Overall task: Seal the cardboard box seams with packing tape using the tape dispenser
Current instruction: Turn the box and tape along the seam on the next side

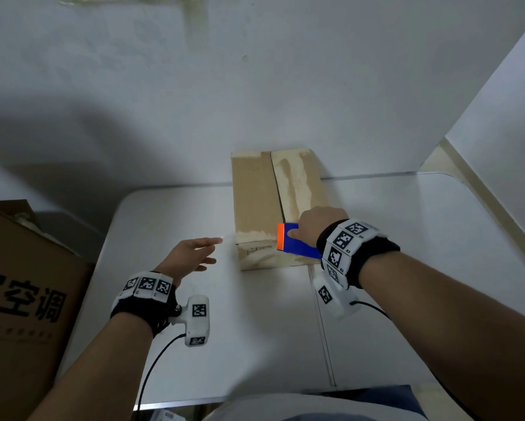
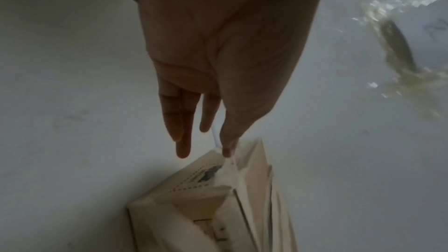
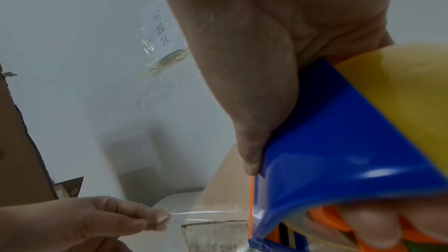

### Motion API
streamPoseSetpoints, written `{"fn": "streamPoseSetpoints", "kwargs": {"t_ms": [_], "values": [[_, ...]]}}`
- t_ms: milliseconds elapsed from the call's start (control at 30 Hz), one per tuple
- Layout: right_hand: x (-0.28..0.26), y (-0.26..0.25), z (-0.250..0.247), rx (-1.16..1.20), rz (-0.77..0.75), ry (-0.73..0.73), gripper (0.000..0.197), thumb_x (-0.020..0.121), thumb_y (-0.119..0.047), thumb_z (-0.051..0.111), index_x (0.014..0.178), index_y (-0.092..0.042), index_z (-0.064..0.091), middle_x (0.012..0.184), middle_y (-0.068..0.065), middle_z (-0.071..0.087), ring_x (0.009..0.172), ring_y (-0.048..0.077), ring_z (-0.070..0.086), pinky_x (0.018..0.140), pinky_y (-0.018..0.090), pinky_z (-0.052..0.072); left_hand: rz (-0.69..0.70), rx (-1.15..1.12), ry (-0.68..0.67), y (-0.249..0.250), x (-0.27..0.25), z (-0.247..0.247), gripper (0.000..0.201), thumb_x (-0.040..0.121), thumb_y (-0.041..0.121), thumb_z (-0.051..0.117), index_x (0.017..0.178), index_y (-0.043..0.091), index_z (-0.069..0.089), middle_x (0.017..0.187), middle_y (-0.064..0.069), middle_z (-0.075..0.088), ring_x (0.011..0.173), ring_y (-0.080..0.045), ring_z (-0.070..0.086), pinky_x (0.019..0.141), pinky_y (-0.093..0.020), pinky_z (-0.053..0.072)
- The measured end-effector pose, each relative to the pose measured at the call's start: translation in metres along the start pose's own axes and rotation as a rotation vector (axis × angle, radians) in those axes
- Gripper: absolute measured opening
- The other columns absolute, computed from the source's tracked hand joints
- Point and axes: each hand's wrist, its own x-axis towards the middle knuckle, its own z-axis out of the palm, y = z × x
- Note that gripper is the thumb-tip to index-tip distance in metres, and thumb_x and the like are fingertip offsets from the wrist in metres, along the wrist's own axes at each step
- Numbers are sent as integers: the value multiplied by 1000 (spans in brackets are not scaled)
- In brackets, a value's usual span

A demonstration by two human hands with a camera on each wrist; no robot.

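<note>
A long tan cardboard box (image 1: 255, 196) lies on the white table (image 1: 255, 329), its centre seam running away from me. My right hand (image 1: 315, 223) grips the blue and orange tape dispenser (image 1: 294, 241) at the near end of the box top. In the right wrist view the dispenser (image 3: 339, 141) carries a yellowish tape roll (image 3: 400, 83). A clear strip of tape (image 3: 208, 216) stretches left from its orange front. My left hand (image 1: 215, 244), just left of the box's near corner, pinches the strip's free end between thumb and forefinger (image 3: 164, 217). The left wrist view shows the same pinch above the box (image 2: 218, 208).
A big brown carton (image 1: 21, 284) with printed characters stands at the table's left edge. The white wall behind the box has a note (image 3: 162, 26) stuck on with crumpled tape. A white partition (image 1: 498, 117) rises at the right.
</note>
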Motion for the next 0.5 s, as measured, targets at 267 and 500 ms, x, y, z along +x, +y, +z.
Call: {"fn": "streamPoseSetpoints", "kwargs": {"t_ms": [267, 500], "values": [[0, 0, -2, 14, -9, -24, 47, 97, -46, 39, 63, -14, 42, 63, -1, 45, 54, 13, 40, 68, 29, 37, 12, 279, 438, 11, 31, -2, 45, 81, 11, 48, 124, 8, 61, 129, -11, 61, 98, -28, 69, 93, -40, 53], [1, -2, -8, 18, -5, -40, 45, 97, -43, 41, 63, -14, 41, 63, -1, 45, 53, 13, 40, 69, 29, 37, 639, 782, 79, 68, 6, 28, 10, 91, 25, 58, 97, 20, 63, 92, 10, 58, 76, -9, 55, 71, -21, 42]]}}
